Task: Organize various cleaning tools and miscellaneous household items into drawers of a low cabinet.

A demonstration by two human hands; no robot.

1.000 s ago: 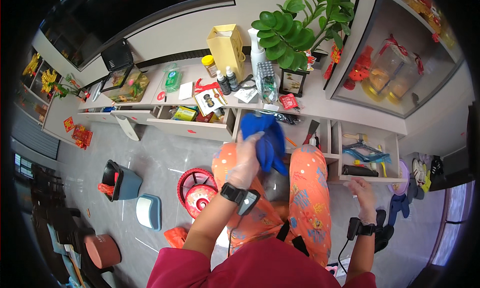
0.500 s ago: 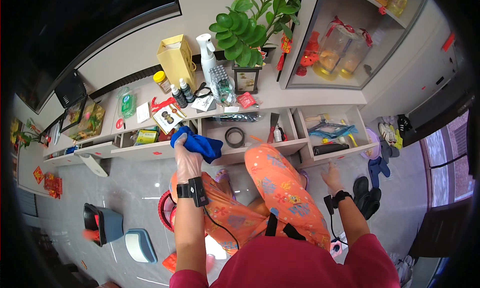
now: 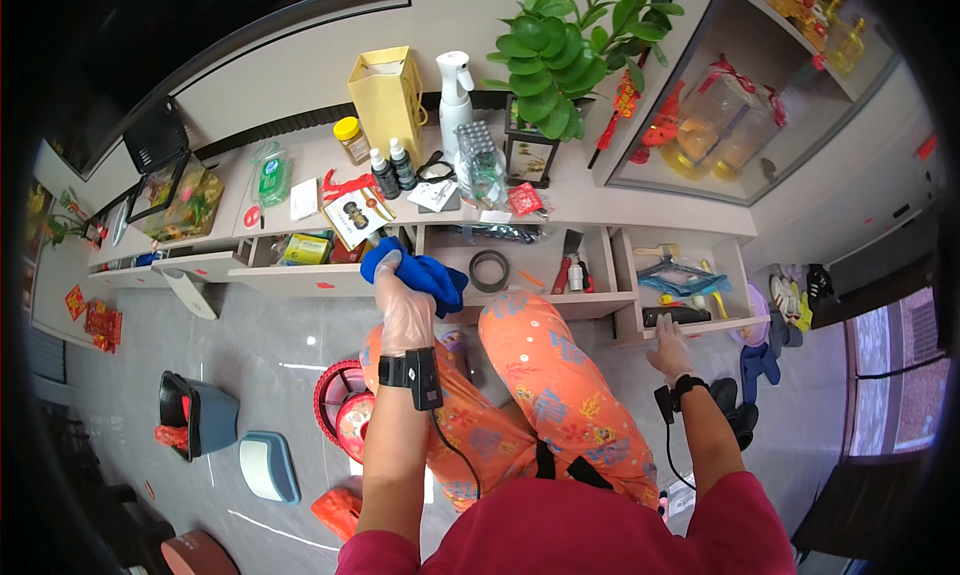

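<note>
My left hand (image 3: 400, 293), in a clear disposable glove, is closed on a bunched blue cloth (image 3: 435, 277) in front of the open drawers. Part of the cloth hangs to the right of my fingers. My right hand (image 3: 669, 351), also gloved, is at the front of the right open drawer (image 3: 708, 327), with its fingers stretched toward the edge; whether they touch it I cannot tell. Just behind those fingertips lies a black pouch-like item (image 3: 676, 315). Blue plastic packaging (image 3: 682, 278) and a yellow-handled tool (image 3: 719, 303) share that drawer. A black tape roll (image 3: 489, 271) lies in the middle drawer (image 3: 560, 301).
Along the cabinet top (image 3: 585, 205) stand a white spray bottle (image 3: 455, 105), a yellow paper bag (image 3: 388, 105), two small dark bottles (image 3: 393, 167) and a potted plant (image 3: 545, 65). A bin (image 3: 213, 415), its lid (image 3: 270, 467) and a red basket (image 3: 330, 400) are on the floor.
The view has shifted, so the cabinet sits further right. My right hand has come up closer to the right drawer's front edge. My left hand keeps the blue cloth.
</note>
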